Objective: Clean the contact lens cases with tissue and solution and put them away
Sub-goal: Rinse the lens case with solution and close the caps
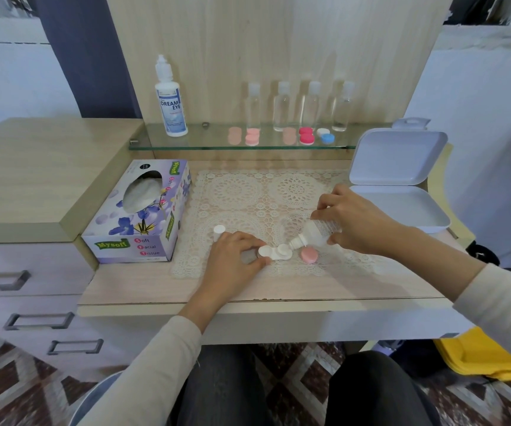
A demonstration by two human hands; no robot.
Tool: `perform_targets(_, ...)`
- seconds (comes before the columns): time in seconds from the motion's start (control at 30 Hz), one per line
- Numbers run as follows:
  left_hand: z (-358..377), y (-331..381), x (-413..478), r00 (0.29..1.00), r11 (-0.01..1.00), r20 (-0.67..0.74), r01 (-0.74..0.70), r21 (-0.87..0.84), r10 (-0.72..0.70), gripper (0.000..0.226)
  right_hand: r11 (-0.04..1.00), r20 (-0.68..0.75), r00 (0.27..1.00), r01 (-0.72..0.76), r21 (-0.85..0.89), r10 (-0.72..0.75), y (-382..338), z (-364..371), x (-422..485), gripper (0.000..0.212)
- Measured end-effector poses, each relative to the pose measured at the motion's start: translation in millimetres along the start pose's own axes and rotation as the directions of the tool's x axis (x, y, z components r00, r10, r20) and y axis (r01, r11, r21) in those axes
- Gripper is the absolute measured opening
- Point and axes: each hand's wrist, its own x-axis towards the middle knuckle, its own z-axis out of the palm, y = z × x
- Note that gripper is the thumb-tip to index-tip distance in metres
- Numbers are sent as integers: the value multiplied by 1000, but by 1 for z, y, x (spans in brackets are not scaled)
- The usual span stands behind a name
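In the head view, a lace mat [266,195] is lying across the middle of the desk, and everything here is being placed from it. On the mat's near edge a white lens case [275,253] is sitting flat. The left hand [235,256] is pinching the case's left end between thumb and curled fingers, pressing it onto the mat. The right hand [354,221] is hovering over the mat's near right part with its fingers wrapped around a small solution bottle [317,232]. It is tilting the bottle nozzle-down, so the tip is pointing at the case's right well (whether liquid is coming out cannot be told). A pink cap [309,255] is lying on the mat just beside the case's right end, under the tilted bottle. A small white cap [219,231] is standing on the mat's near left part, just beyond the left hand's fingers. A tissue box [140,216] is sitting against the mat's left edge, with a tissue showing in its opening. A white storage box [402,192] is standing open at the mat's right edge, its lid raised. Behind the mat, a glass shelf [211,145] is carrying a large solution bottle [170,103], four clear bottles [282,107] and several more lens cases [306,135] in pink, red, and white with blue.
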Motion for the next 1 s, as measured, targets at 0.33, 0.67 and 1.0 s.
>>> perform_targets(0.33,-1,1,0,1000,1000,0,-5,9,5,25,1000,-2,1000,-1,11,1,2,2,0,49)
perform_targets(0.67,-2,2,-1,1000,1000,15,2,21,-2,25,1000,-12,1000,-4,19,4,3,3,0,49)
perform_targets(1.0,-2,2,-1,1000,1000,2,4,2,-4,24,990,-16,997,-73,121,76,6,14,-3,52)
